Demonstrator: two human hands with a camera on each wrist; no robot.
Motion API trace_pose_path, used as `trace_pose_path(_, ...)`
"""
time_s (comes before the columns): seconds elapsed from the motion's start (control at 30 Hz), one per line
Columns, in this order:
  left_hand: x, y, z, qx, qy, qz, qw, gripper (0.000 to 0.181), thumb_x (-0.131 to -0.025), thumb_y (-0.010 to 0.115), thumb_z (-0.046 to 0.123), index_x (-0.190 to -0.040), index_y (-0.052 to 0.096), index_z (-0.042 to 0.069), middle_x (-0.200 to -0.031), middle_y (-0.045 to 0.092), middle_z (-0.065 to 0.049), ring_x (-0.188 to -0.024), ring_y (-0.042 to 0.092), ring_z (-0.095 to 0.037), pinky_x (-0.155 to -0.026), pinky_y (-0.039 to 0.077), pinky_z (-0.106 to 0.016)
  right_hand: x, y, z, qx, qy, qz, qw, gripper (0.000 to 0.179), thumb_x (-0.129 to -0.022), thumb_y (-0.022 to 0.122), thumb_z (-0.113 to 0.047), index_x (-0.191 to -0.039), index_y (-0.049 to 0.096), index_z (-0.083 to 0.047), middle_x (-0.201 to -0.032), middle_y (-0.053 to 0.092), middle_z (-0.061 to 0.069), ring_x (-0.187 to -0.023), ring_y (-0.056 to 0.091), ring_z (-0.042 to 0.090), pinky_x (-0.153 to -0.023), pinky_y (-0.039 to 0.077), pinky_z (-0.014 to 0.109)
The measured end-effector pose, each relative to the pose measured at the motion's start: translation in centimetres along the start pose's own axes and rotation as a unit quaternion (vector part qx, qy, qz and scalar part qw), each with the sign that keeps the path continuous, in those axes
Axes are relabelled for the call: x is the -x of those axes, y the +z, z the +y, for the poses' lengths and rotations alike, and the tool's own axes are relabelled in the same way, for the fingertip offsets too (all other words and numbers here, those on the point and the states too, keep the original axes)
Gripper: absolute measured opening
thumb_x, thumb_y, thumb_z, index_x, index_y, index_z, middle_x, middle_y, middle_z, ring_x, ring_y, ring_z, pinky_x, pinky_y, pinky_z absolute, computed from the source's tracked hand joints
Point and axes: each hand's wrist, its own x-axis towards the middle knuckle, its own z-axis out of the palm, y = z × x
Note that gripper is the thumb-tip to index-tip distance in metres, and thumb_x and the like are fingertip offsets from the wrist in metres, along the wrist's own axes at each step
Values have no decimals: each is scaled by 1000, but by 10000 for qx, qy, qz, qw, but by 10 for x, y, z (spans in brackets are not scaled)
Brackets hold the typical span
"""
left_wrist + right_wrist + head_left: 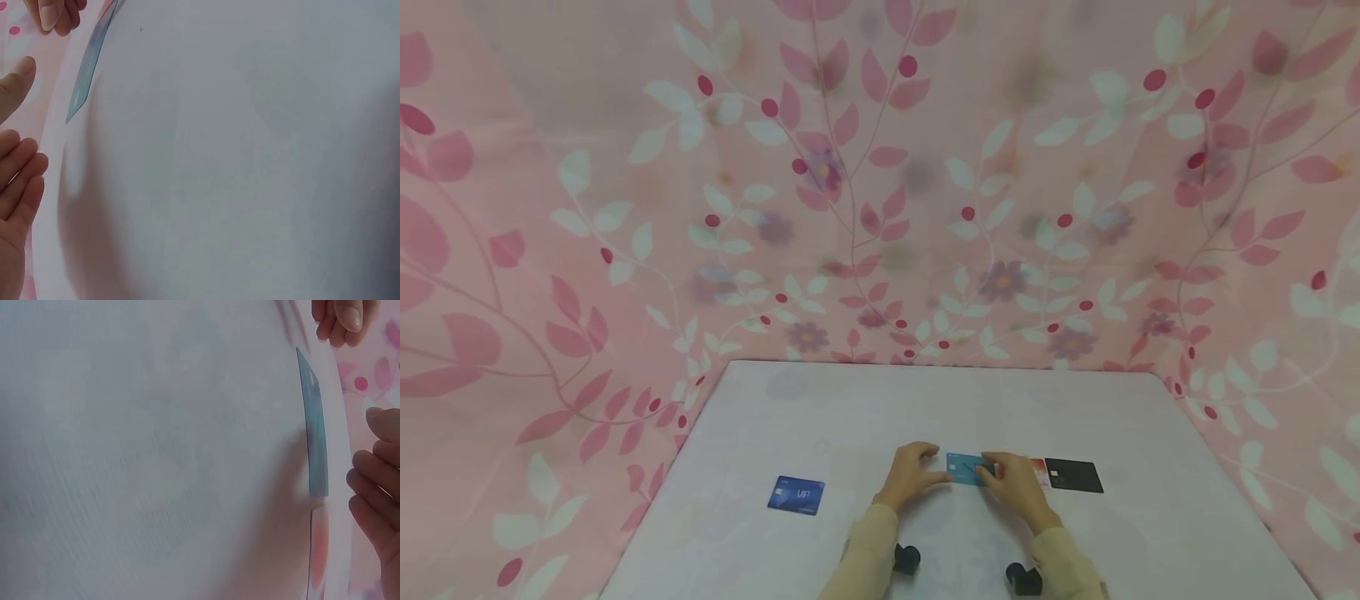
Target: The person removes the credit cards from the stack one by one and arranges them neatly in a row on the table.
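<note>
A teal bank card lies on the white table between my two hands. My left hand is at its left edge, fingers loosely bent with a gap between thumb and fingers. Over the card's right part hovers my right hand; in the right wrist view its thumb and fingers are spread apart with nothing between them. A red and white card, partly hidden by the right hand, is beside the teal one. Right of that lies a black card, forming a row.
A blue card marked VIP lies apart on the left side of the white table. Small black devices are at both wrists. Pink floral cloth surrounds the table at the back and sides.
</note>
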Motion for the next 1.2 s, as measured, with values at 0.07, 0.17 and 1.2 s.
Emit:
trace_pose_path(0.07, 1, -2, -2, 78, 83, 0, 9999, 51, -69, 83, 27, -106, 66, -4, -105, 68, -15, -97, 64, -28, -87, 51, -33, 1, 4, -1, -9, -83, 72, 9999, 27, -79, 74, -11, -100, 69, 4, -81, 69, 9, -63, 57, 20, -63, 50, 34)
trace_pose_path(0.17, 4, -6, -5, 61, 166, -11, 9998, 51, -70, 82, 27, -106, 66, -5, -103, 69, -15, -96, 64, -28, -85, 52, -34, 2, 8, -3, -92, -137, 127, 9998, 25, -78, 74, -10, -99, 70, 4, -89, 71, 13, -75, 65, 25, -73, 53, 39)
trace_pose_path(1.2, 29, -55, -25, -6, 53, 421, 9991, 49, -67, 84, 23, -103, 67, -6, -99, 70, -16, -90, 65, -31, -81, 53, -41, 2, 41, -50, -725, -721, -97, 9947, 28, -76, 75, -12, -96, 69, 7, -95, 71, 17, -93, 66, 34, -82, 52, 47)
